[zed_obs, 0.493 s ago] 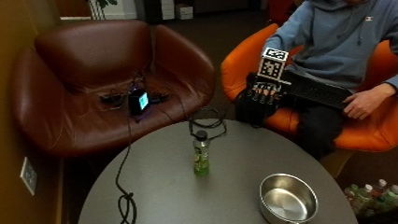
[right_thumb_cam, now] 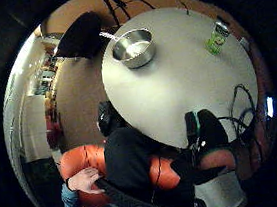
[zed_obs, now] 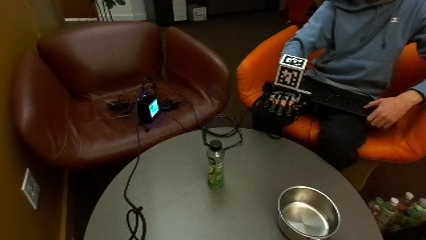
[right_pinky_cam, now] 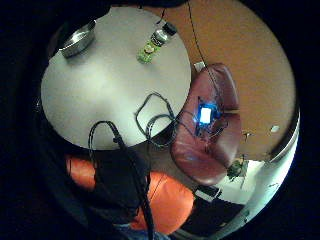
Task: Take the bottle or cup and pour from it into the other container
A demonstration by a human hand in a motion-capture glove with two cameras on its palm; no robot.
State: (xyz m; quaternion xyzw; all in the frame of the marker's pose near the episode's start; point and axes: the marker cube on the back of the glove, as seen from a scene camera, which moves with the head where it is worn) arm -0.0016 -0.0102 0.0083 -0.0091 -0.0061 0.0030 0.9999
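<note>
Round table (zed_obs: pixel 166 200): green-label bottle (zed_obs: pixel 215 165), writing unreadable; steel bowl (zed_obs: pixel 308 212)

A round grey table (zed_obs: pixel 266 165) carries three things. A green bottle (zed_obs: pixel 214 165) with a dark cap stands upright near the table's middle. A steel bowl (zed_obs: pixel 308 212) sits well apart from the bottle, close to the rim. A black cable (zed_obs: pixel 135 212) lies near the opposite rim from the bowl.

Upright capped green bottle (zed_obs: pixel 215 170) near empty steel bowl (zed_obs: pixel 308 213) on table.
</note>
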